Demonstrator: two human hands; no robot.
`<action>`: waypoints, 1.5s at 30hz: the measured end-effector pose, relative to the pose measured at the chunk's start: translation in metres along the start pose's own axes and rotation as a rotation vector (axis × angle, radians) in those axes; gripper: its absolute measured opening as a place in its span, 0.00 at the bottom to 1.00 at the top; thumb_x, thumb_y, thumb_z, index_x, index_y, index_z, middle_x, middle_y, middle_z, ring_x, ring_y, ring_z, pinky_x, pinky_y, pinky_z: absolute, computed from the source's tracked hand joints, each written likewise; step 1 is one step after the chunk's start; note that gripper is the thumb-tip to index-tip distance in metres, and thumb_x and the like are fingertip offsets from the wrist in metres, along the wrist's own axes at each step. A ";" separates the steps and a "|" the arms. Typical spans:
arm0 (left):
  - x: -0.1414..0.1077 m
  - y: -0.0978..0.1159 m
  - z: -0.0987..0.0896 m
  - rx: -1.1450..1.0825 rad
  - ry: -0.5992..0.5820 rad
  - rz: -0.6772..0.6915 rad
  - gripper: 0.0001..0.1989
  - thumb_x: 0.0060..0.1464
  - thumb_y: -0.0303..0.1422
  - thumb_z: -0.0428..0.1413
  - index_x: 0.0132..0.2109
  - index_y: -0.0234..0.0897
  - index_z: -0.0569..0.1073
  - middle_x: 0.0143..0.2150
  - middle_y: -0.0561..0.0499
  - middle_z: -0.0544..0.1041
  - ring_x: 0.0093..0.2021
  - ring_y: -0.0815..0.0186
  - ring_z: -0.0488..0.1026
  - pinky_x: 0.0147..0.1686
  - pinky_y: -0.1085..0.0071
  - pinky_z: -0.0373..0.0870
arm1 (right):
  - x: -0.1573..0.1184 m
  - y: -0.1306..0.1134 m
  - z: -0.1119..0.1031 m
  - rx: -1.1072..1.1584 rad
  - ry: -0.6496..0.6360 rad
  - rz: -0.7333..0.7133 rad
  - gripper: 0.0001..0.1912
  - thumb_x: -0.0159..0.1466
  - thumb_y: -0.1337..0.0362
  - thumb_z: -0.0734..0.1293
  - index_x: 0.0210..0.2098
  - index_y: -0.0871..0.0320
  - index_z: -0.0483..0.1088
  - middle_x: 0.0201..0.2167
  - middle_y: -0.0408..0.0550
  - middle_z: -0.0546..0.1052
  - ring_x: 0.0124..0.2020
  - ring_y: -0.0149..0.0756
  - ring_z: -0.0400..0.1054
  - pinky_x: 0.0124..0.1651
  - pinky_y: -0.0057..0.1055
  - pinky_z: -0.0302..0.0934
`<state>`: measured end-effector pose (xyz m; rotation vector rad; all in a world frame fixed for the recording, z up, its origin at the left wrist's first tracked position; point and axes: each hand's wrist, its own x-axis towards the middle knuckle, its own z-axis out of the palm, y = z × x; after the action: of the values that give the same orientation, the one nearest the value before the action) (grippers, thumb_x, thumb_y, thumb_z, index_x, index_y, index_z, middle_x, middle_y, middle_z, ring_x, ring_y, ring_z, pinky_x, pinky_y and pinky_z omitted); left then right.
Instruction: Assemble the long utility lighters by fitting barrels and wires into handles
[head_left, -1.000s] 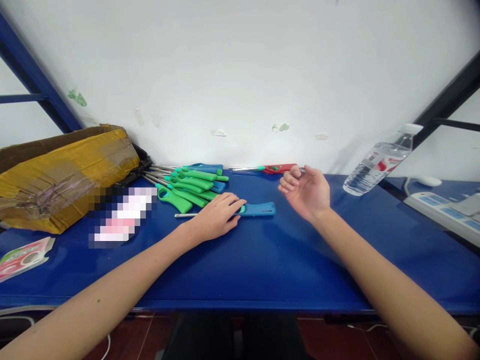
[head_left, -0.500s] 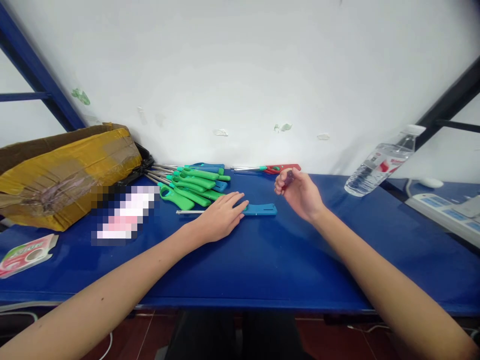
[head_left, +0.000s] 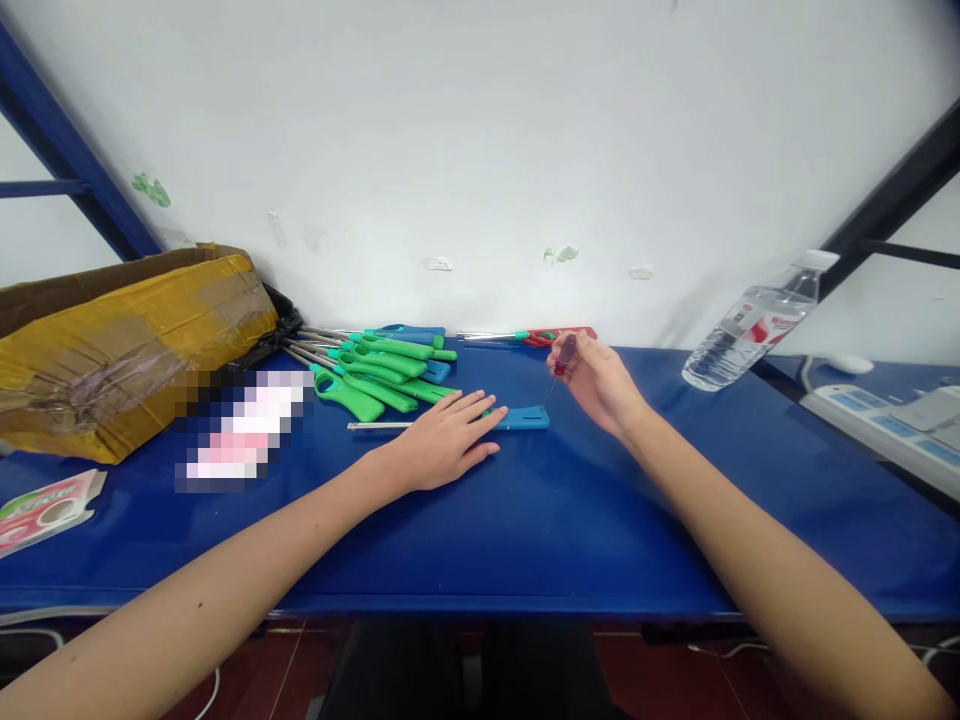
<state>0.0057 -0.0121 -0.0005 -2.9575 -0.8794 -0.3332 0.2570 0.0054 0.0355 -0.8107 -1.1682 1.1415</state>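
A blue long-necked lighter (head_left: 525, 418) lies on the blue table with its metal tube pointing left. My left hand (head_left: 450, 440) rests flat across its middle, fingers stretched out and apart, hiding that part of the lighter. My right hand (head_left: 600, 385) is closed around a small screwdriver (head_left: 565, 352) with a dark red handle. Its thin shaft slants down to the right end of the blue lighter; whether the tip touches is too small to tell. Behind my left hand lies a pile of green lighters (head_left: 382, 365) with some blue ones among them.
Red lighters (head_left: 559, 336) lie by the wall. A taped cardboard box (head_left: 142, 350) stands at left, near a torn printed carton piece (head_left: 49, 510) and a pixelated patch. At right are a tilted water bottle (head_left: 754, 330) and a white power strip (head_left: 885, 420).
The screwdriver's shaft has come into sight, pointing down at the blue lighter's end. My left hand's fingers have shifted slightly on the lighter. The whole view has moved a little.
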 end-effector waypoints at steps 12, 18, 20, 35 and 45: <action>0.000 0.000 0.001 0.011 0.002 -0.006 0.26 0.71 0.43 0.43 0.70 0.37 0.58 0.71 0.40 0.60 0.72 0.54 0.54 0.69 0.53 0.50 | -0.003 -0.005 0.010 0.105 -0.106 0.066 0.29 0.59 0.36 0.65 0.20 0.52 0.54 0.18 0.38 0.50 0.24 0.36 0.57 0.39 0.39 0.65; -0.001 -0.001 0.003 -0.002 0.027 -0.004 0.26 0.71 0.43 0.44 0.70 0.38 0.59 0.70 0.39 0.61 0.71 0.54 0.55 0.68 0.53 0.51 | -0.003 -0.011 0.006 0.072 -0.117 0.070 0.26 0.60 0.40 0.63 0.19 0.52 0.56 0.19 0.41 0.55 0.26 0.37 0.59 0.39 0.38 0.65; -0.001 -0.001 0.003 -0.001 0.024 -0.005 0.26 0.71 0.43 0.44 0.70 0.38 0.59 0.70 0.40 0.61 0.71 0.54 0.56 0.68 0.53 0.51 | -0.002 -0.011 0.005 0.067 -0.083 0.073 0.21 0.59 0.43 0.65 0.22 0.52 0.61 0.23 0.43 0.62 0.29 0.38 0.63 0.38 0.36 0.65; 0.000 0.000 0.002 0.024 0.010 -0.011 0.26 0.71 0.43 0.43 0.70 0.37 0.59 0.70 0.39 0.61 0.71 0.52 0.56 0.68 0.52 0.52 | -0.006 -0.007 0.013 0.109 -0.097 0.027 0.32 0.61 0.32 0.58 0.18 0.51 0.52 0.17 0.38 0.46 0.23 0.37 0.54 0.40 0.40 0.64; 0.000 0.002 -0.001 0.041 -0.036 -0.035 0.27 0.71 0.43 0.42 0.71 0.37 0.57 0.71 0.39 0.59 0.71 0.52 0.54 0.69 0.53 0.50 | -0.002 -0.002 0.005 0.217 -0.008 0.030 0.17 0.53 0.48 0.76 0.27 0.53 0.72 0.30 0.41 0.70 0.36 0.33 0.67 0.38 0.29 0.63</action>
<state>0.0064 -0.0139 0.0007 -2.9226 -0.9314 -0.2603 0.2531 0.0023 0.0381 -0.6595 -1.0209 1.2722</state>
